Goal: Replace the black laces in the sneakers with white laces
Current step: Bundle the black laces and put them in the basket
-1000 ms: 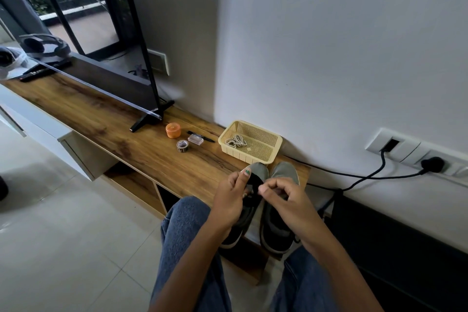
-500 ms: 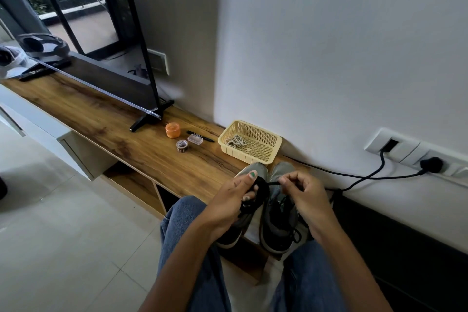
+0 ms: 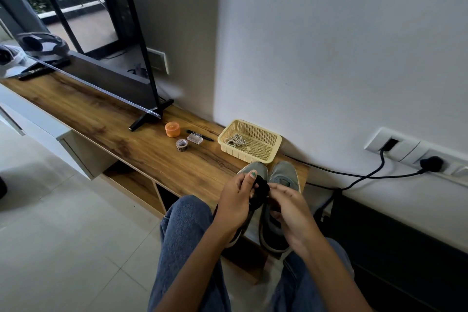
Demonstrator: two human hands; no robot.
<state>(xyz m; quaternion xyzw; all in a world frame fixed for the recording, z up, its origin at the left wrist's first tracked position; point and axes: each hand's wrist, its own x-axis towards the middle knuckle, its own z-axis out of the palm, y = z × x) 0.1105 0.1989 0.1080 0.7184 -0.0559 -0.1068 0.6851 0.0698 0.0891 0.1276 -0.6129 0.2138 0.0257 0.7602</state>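
Two grey sneakers stand side by side at the right end of the wooden TV unit (image 3: 152,149): the left sneaker (image 3: 255,168) and the right sneaker (image 3: 283,175), toes toward the wall. My left hand (image 3: 235,202) holds a bundle of black lace (image 3: 260,189) over the left sneaker, thumb on top. My right hand (image 3: 288,208) pinches the same black lace from the right, above the right sneaker's opening. White laces (image 3: 235,140) lie coiled in the left part of a cream plastic basket (image 3: 271,149) just behind the sneakers.
An orange round container (image 3: 172,129), a small tape roll (image 3: 181,145), a clear little box (image 3: 195,138) and a black pen (image 3: 202,134) lie left of the basket. A TV (image 3: 101,78) stands further left. A black cable (image 3: 354,175) runs from wall sockets at right. My jeans-clad knees are below.
My right hand first drew a strand of black lace out to the right, then came back to the bundle at my left hand. The bundle of black lace looks a little bigger.
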